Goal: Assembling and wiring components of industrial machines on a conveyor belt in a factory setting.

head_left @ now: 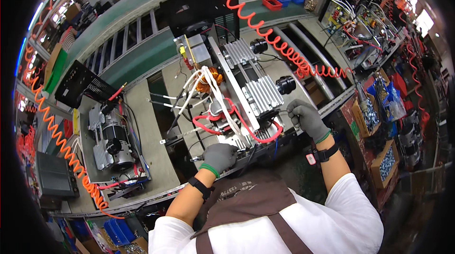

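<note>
In front of me stands an open machine chassis with an aluminium finned compressor (263,94), black round end caps (286,85), a copper-wound coil (208,79) and white and red cables. My left hand (221,156), in a grey glove, rests at the chassis's near edge beside a bright metal plate (237,139). Its fingers are curled; what they grip is hidden. My right hand (307,119), also gloved, is raised just right of the finned block, below the nearer end cap. Its fingers are bent together in a pinch, around something too small to make out.
A second compressor unit (113,138) sits to the left on the bench, and another wired assembly (362,29) at the far right. Orange coiled air hoses (270,38) hang across. Red and blue bins (272,3) stand at the back; boxes of screws (384,164) at right.
</note>
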The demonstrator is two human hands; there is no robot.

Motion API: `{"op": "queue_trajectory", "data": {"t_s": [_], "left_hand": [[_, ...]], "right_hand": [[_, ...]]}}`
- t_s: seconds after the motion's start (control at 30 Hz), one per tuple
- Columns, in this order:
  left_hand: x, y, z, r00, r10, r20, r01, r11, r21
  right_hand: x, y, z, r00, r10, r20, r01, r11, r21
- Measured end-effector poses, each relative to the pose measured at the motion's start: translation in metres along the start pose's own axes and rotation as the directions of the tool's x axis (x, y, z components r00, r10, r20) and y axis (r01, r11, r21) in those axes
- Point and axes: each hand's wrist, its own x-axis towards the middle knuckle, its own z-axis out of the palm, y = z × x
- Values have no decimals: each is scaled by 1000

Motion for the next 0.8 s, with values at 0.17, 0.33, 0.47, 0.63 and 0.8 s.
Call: {"op": "queue_trajectory", "data": {"t_s": [0.17, 0.33, 0.47, 0.63, 0.8], "left_hand": [[2, -2, 4, 999, 31, 8, -31, 999, 19], [-5, 8, 11, 997, 5, -77, 6, 990, 144], [-34, -4, 7, 976, -25, -217, 39, 997, 60], [-88, -35, -34, 858, 5, -513, -130, 970, -207], [-63, -33, -124, 651, 266, -711, -312, 948, 70]], "right_hand": [[-39, -16, 30, 996, 79, 52, -80, 997, 22], [-68, -16, 68, 983, 14, 183, -19, 999, 29], [-88, -4, 97, 946, 109, 305, -112, 994, -6], [-86, 21, 132, 970, 125, 208, -120, 992, -34], [-70, 38, 159, 877, -479, 28, 385, 669, -636]]}}
